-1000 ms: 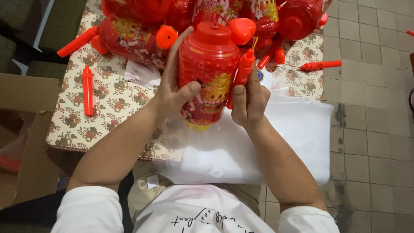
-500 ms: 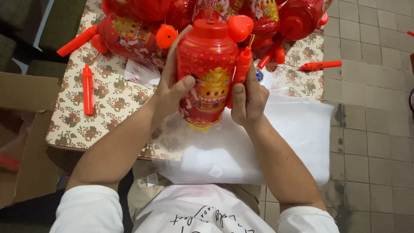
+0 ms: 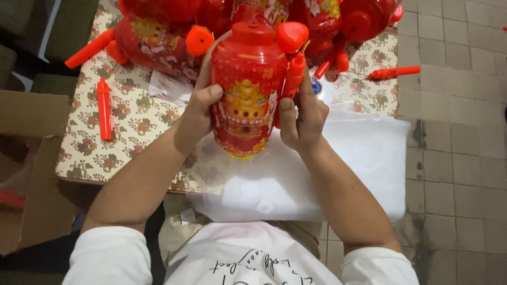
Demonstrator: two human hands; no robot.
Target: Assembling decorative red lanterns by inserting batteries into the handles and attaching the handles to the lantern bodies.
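Head view shows me both hands around one red lantern (image 3: 247,92), held above the near edge of the table (image 3: 127,132). The left hand (image 3: 196,113) is clasped on its left side, thumb on the front. The right hand (image 3: 301,119) holds the right side and also pinches a red plastic handle stick (image 3: 293,76) against it. The long axis of the lantern runs almost upright, top away from me, and the stick lies parallel, just beside it on the right, so the right hand is the nearer one. A white plastic bag (image 3: 338,174) lies under the hands. I cannot see how the stick joins the lantern; the fingers behind are hidden. Other lanterns (image 3: 153,42) are cut off at the top.
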